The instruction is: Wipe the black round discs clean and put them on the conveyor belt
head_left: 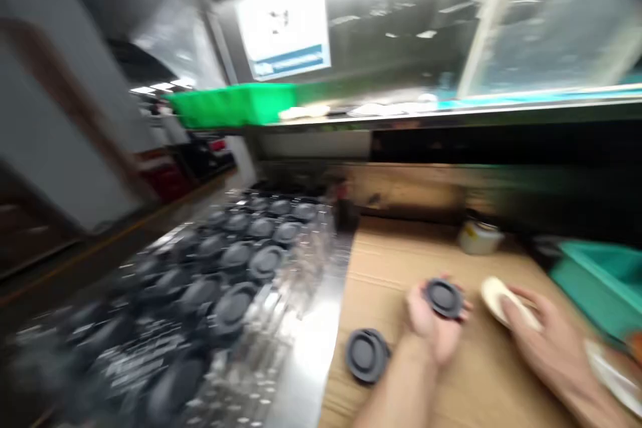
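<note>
My left hand (436,331) is closed around a dark grey round cap-like part (444,297), its ringed face turned up. To the right, my right hand (544,334) grips a cream-coloured flat, rounded pad (496,297) between thumb and fingers; blur hides what kind of pad it is. The pad and the held part are apart. Another dark grey round part (366,356) lies on the cardboard (381,261), left of my left forearm; a second one may sit beneath it.
Left of the cardboard, a clear plastic tray (301,274) holds several dark grey round parts. A small pale jar (480,236) stands at the back, a teal bin (596,287) at right. Above, a shelf (451,110) carries a green crate (233,105). A white object (614,378) lies lower right.
</note>
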`<state>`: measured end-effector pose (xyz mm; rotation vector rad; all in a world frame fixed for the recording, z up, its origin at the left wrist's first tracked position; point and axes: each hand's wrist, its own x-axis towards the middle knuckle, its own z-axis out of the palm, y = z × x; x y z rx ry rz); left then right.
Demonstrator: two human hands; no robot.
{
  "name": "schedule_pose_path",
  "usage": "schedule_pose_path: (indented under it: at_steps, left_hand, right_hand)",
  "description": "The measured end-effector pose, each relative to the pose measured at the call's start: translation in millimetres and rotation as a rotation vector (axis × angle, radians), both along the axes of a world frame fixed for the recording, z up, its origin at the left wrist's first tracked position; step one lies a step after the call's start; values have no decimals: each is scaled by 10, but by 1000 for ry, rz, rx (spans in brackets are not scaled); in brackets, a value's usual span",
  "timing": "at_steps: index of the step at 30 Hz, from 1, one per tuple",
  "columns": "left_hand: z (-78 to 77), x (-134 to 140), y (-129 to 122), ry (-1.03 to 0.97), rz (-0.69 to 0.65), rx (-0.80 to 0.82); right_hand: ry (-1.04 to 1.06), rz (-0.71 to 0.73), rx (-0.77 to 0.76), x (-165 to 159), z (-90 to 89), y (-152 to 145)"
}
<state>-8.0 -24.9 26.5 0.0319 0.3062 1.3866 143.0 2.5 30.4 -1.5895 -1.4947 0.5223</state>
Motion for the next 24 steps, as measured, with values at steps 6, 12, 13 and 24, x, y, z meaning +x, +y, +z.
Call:
schedule_pose_path:
  at_steps: [6, 12, 13, 24]
  left_hand:
    - [131, 99, 5, 39, -66, -46]
    - [93, 236, -75, 171, -152, -59]
    - [77, 251, -80, 196, -162, -31]
    - [20, 312, -36, 412, -19, 15]
  right_hand:
    - [176, 304, 3, -67, 179, -254]
    - [-146, 466, 52, -56, 219, -371]
    - [-172, 423, 76, -58, 211, -367]
    - [-371, 275, 28, -287, 256, -425]
